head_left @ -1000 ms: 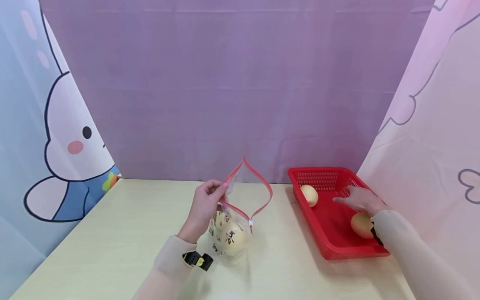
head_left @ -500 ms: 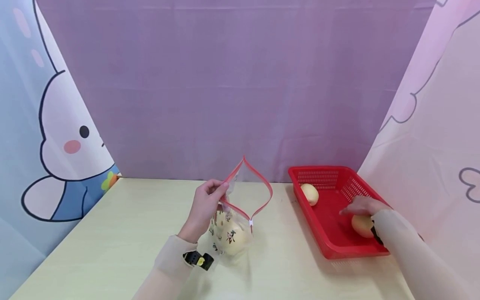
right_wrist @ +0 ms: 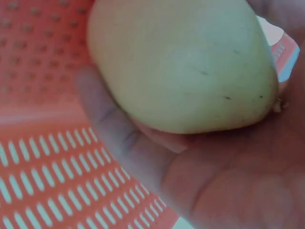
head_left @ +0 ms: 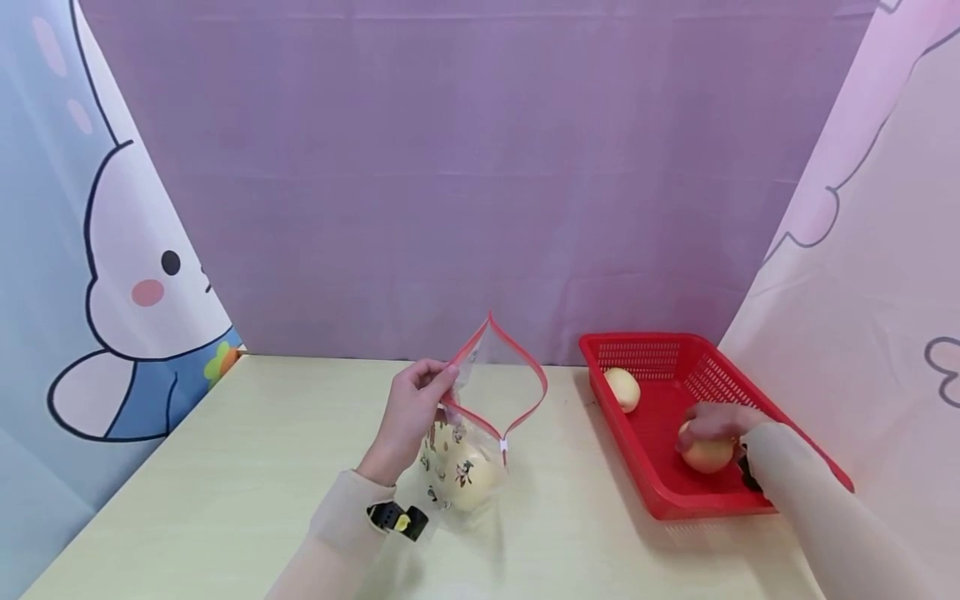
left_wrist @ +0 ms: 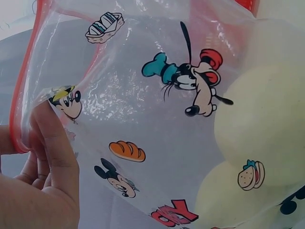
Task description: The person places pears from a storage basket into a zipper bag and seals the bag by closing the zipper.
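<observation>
My left hand (head_left: 401,417) pinches the red zip edge of a clear zip bag (left_wrist: 157,124) printed with cartoon figures. The bag's mouth gapes, with a white slider (head_left: 503,445) near its front corner. Pale yellow round fruits (left_wrist: 262,114) fill the lower part of the bag on the table. On the right, my right hand (head_left: 722,421) grips a smooth pale yellow fruit (right_wrist: 181,67) with a short stem stub, inside the red basket (head_left: 705,505). In the right wrist view fingers (right_wrist: 128,138) curl under it, and its top is cut off.
Another pale fruit (head_left: 622,390) lies at the basket's back left, against the wall. The light table (head_left: 225,492) ends at a purple curtain (head_left: 450,183) behind. Printed cloths hang at both sides, the right one (head_left: 885,333) close beside the basket.
My right hand has come down onto the near fruit in the basket, closed its fingers around it and shifted it slightly left. The left hand and bag have stayed in place.
</observation>
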Action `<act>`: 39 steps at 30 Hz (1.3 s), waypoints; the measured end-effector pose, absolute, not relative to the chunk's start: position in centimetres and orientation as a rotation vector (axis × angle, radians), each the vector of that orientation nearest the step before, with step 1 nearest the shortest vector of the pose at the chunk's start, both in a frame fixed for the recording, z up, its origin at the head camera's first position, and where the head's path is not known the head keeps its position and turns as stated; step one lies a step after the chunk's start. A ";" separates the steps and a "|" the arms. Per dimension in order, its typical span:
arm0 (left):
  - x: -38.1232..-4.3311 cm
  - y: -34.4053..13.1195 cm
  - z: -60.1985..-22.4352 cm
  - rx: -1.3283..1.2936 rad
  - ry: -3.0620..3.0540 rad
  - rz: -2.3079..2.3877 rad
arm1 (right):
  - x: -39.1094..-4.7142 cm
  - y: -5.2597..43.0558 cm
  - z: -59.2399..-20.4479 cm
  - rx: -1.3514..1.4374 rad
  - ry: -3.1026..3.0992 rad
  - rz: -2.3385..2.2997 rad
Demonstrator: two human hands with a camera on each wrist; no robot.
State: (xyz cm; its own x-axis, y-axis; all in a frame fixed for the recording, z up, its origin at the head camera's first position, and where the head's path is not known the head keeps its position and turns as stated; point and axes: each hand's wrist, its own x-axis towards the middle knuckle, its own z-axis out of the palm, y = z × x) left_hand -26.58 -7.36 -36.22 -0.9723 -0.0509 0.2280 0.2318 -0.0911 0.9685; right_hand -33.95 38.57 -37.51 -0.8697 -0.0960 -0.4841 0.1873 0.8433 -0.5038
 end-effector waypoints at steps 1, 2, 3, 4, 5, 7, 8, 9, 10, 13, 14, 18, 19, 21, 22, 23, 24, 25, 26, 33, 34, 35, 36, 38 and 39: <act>-26.5 -7.3 -36.2 -0.201 -1.977 -2.178 | -34.3 38.6 -37.7 0.004 2.549 -0.705; -26.5 -7.3 -36.1 -0.200 -1.976 -2.177 | -34.6 38.5 -37.8 -0.043 2.575 -0.660; -26.5 -7.3 -36.1 -0.198 -1.975 -2.178 | -34.8 38.4 -37.9 -0.078 2.596 -0.635; -26.5 -7.3 -36.1 -0.195 -1.976 -2.177 | -35.0 38.3 -38.0 -0.106 2.608 -0.629; -26.5 -7.3 -36.1 -0.194 -1.977 -2.173 | -35.1 38.3 -38.0 -0.140 2.622 -0.625; -26.5 -7.2 -36.1 -0.189 -1.980 -2.167 | -35.3 38.1 -38.1 -0.182 2.651 -0.632; -26.5 -7.2 -36.1 -0.188 -1.981 -2.163 | -35.3 37.9 -38.0 -0.194 2.660 -0.645; -26.6 -7.2 -36.1 -0.187 -1.982 -2.162 | -35.2 37.8 -37.9 -0.203 2.668 -0.664; -26.6 -7.2 -36.1 -0.188 -1.983 -2.157 | -35.2 37.6 -37.8 -0.225 2.676 -0.673; -26.6 -7.2 -36.1 -0.190 -1.981 -2.158 | -34.9 37.2 -37.6 -0.239 2.684 -0.730; -26.7 -7.2 -36.1 -0.192 -1.980 -2.160 | -34.9 37.1 -37.5 -0.241 2.686 -0.749; -26.7 -7.2 -36.1 -0.192 -1.984 -2.157 | -34.9 37.0 -37.2 -0.253 2.699 -0.834; -26.7 -7.2 -36.1 -0.193 -1.986 -2.156 | -34.9 36.9 -37.1 -0.267 2.709 -0.847; -26.6 -7.2 -36.1 -0.192 -1.988 -2.153 | -34.9 36.7 -36.8 -0.280 2.732 -0.875; -26.6 -7.2 -36.1 -0.190 -1.988 -2.152 | -35.0 36.6 -36.7 -0.289 2.746 -0.879; -26.6 -7.2 -36.1 -0.189 -1.988 -2.150 | -35.0 36.5 -36.6 -0.301 2.762 -0.879; -26.6 -7.2 -36.1 -0.187 -1.988 -2.149 | -35.0 36.4 -36.6 -0.307 2.776 -0.879; -26.6 -7.3 -36.1 -0.186 -1.988 -2.149 | -35.0 36.2 -36.5 -0.310 2.789 -0.880; -26.6 -7.3 -36.1 -0.184 -1.988 -2.148 | -35.0 36.1 -36.4 -0.306 2.801 -0.888; -26.6 -7.2 -36.1 -0.181 -1.988 -2.148 | -34.5 34.7 -35.2 -0.317 2.853 -0.969; -26.6 -7.2 -36.1 -0.182 -1.987 -2.149 | -34.4 34.5 -35.0 -0.321 2.861 -0.976; -26.5 -7.2 -36.1 -0.182 -1.986 -2.150 | -34.2 34.3 -34.8 -0.327 2.869 -0.980; -26.5 -7.2 -36.1 -0.183 -1.985 -2.150 | -34.1 34.0 -34.6 -0.322 2.876 -0.986; -26.5 -7.3 -36.0 -0.183 -1.985 -2.150 | -33.8 33.5 -34.3 -0.316 2.893 -0.992; -26.5 -7.3 -36.0 -0.182 -1.985 -2.150 | -33.7 33.3 -34.2 -0.317 2.900 -0.997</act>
